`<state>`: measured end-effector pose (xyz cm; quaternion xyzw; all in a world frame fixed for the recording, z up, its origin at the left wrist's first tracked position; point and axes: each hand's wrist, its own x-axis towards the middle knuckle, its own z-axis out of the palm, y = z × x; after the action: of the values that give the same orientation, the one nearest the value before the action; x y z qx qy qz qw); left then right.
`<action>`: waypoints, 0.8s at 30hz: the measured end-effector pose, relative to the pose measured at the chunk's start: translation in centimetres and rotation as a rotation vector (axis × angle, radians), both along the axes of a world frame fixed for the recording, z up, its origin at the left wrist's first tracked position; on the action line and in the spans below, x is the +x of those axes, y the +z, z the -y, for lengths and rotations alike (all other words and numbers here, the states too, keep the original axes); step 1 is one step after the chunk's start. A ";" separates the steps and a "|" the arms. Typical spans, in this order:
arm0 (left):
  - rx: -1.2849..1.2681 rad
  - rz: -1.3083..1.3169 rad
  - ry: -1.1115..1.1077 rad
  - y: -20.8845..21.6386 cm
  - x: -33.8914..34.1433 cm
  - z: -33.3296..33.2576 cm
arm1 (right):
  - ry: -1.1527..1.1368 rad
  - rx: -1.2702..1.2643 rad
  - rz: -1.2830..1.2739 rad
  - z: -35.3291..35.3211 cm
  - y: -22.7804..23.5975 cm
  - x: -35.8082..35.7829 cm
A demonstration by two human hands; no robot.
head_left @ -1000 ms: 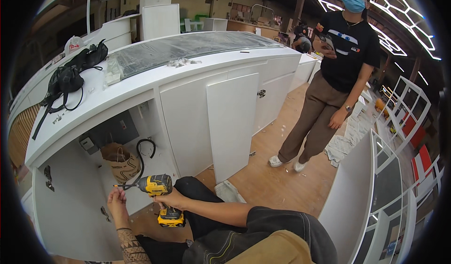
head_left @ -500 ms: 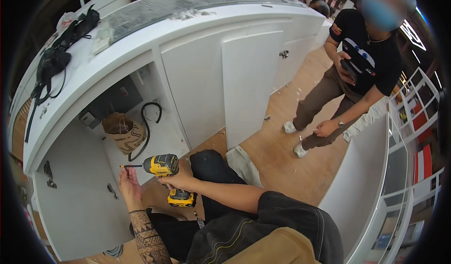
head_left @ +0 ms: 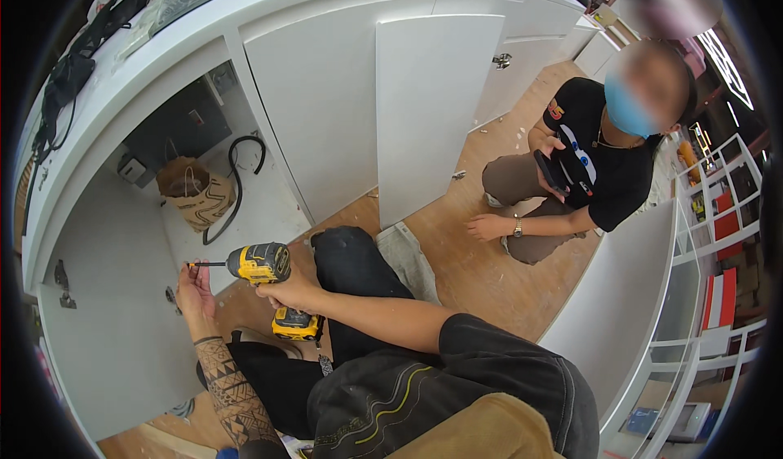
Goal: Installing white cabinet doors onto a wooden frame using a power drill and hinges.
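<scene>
My right hand [head_left: 291, 290] is wrapped round the handle of a yellow and black cordless drill [head_left: 259, 263], its battery hanging below. From the drill's nose a long thin driver bit [head_left: 214, 264] points left. The fingers of my left hand [head_left: 196, 292] are pinched at the bit's far tip; whether a small screw sits there is too small to tell. Just beyond that hand stands an open white cabinet door [head_left: 122, 345] with metal hinges [head_left: 64, 286] on it.
Inside the open cabinet are a patterned paper bag [head_left: 196, 196], a black hose [head_left: 236, 177] and a grey box [head_left: 183, 128]. A loose white panel [head_left: 436, 108] leans against the cabinet front, near a grey cloth [head_left: 408, 259]. To the right, a masked person [head_left: 599, 157] crouches holding a phone.
The person at right has gone from standing bent over to crouching. My view has shifted, so my hands and the drill appear slightly further left and higher. My right hand still grips the drill.
</scene>
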<state>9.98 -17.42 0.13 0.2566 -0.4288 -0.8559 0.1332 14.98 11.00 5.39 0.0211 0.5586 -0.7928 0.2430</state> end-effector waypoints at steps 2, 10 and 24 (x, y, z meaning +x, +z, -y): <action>0.032 -0.019 0.002 0.1 0.3 0.2 | 0.032 -0.026 -0.007 -0.1 -0.2 0.0; 0.010 -0.018 -0.126 -0.5 1.6 2.9 | 0.056 -0.097 0.055 -0.7 0.7 0.7; 0.005 -0.093 -0.123 -1.0 1.1 2.5 | 0.030 -0.039 0.046 -0.3 0.4 0.6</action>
<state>11.11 -19.94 -0.83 0.1899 -0.4352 -0.8744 0.0994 15.57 11.27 5.79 0.0262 0.5376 -0.7991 0.2679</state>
